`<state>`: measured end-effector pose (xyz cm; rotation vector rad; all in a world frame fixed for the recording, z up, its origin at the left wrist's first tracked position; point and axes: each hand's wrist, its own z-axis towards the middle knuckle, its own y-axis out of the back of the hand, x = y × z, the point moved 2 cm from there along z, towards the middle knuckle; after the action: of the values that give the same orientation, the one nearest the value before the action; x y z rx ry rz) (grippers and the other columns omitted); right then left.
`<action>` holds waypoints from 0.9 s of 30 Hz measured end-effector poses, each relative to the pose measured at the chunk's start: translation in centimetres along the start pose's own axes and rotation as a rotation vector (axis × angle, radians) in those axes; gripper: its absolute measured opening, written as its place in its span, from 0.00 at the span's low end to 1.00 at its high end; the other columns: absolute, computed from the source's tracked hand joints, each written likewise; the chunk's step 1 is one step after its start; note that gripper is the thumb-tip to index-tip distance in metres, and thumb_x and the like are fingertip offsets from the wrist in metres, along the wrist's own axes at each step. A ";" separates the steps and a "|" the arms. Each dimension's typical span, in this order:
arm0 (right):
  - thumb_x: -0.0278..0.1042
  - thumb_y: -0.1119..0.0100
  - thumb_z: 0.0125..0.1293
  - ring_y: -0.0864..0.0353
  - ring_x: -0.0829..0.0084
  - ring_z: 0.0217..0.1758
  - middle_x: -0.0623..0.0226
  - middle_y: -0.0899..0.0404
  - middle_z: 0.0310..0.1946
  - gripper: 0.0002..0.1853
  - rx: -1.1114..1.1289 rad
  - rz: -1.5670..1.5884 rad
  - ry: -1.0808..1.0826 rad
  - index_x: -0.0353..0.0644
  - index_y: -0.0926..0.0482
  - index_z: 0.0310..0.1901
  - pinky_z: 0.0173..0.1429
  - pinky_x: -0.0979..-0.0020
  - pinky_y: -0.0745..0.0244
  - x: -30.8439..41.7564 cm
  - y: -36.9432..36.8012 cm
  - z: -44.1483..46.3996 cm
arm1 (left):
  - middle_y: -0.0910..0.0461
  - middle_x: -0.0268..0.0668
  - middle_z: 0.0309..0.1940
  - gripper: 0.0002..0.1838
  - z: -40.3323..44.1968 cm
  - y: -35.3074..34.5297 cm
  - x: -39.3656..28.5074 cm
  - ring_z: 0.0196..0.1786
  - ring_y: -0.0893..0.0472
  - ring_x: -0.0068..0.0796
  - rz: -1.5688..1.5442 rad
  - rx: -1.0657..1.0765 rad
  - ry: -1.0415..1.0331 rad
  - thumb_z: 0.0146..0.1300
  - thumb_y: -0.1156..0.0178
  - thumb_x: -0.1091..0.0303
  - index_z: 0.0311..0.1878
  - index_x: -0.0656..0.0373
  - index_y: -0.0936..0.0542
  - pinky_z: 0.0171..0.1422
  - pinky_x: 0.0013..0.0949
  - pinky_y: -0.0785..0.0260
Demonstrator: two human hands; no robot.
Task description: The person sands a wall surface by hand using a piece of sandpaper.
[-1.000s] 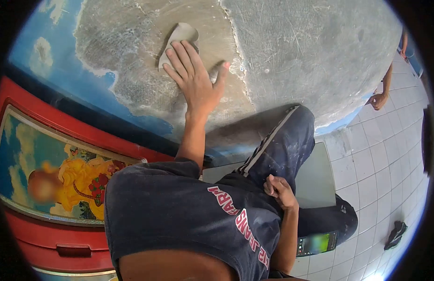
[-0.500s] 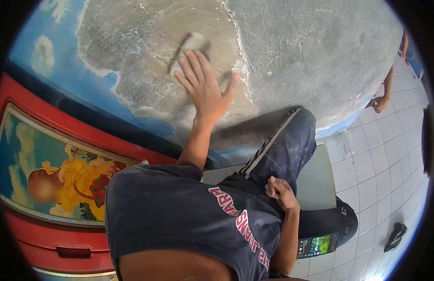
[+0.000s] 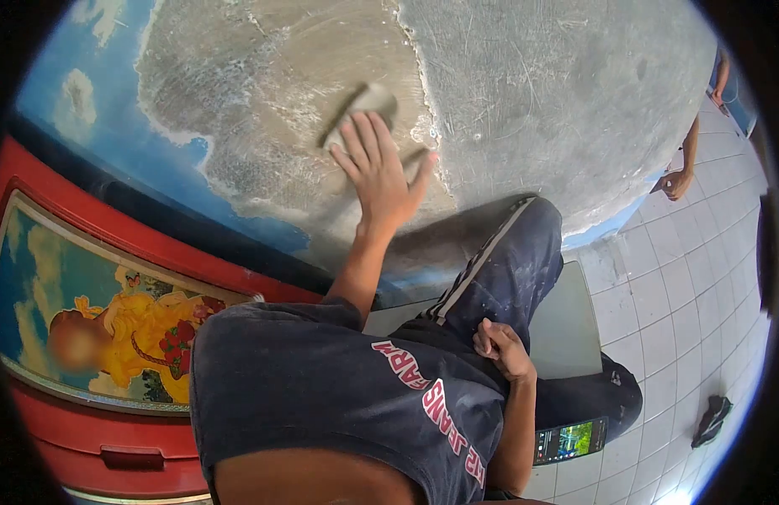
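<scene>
I've got the left hand [image 3: 384, 178] at the far wall [image 3: 541, 93], grip spread flat, fingers over the grey sandpaper sheet [image 3: 366, 102], left of the ragged plaster edge [image 3: 423, 84]. Right hand [image 3: 505, 347] nearer, over the trousers [image 3: 516, 265], fingers curled; I can't tell if it's pinching anything. Phone [image 3: 572, 440] at near right.

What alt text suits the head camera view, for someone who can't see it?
A person's left hand, outstretched, holds a grey sheet against a bare grey wall edged with blue paint. The right hand rests, loosely curled, on dark trousers; a lit phone shows nearby.
</scene>
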<state>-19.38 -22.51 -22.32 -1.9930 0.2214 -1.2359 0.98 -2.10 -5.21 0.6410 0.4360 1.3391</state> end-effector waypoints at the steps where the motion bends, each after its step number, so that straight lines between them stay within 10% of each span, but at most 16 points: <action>1: 0.51 0.48 0.76 0.46 0.82 0.23 0.78 0.40 0.17 0.27 -0.006 0.003 -0.001 0.47 0.32 0.18 0.29 0.75 0.52 0.0 0.0 0.0 | 0.76 0.65 0.78 0.62 -0.7 -0.7 -0.2 0.80 0.78 0.61 0.093 0.109 -0.042 0.65 0.51 0.27 0.77 0.74 0.66 0.78 0.64 0.88; 27: 0.50 0.50 0.77 0.45 0.81 0.23 0.78 0.39 0.18 0.27 -0.009 -0.019 0.005 0.47 0.31 0.18 0.29 0.75 0.51 -0.2 0.1 0.1 | 0.75 0.66 0.78 0.63 0.6 1.2 0.8 0.80 0.79 0.64 -0.022 0.015 0.034 0.65 0.47 0.31 0.77 0.74 0.68 0.76 0.67 0.88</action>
<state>-19.38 -22.49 -22.55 -2.0047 0.2116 -1.2534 0.60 -1.34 -3.88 0.6249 0.4794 1.3288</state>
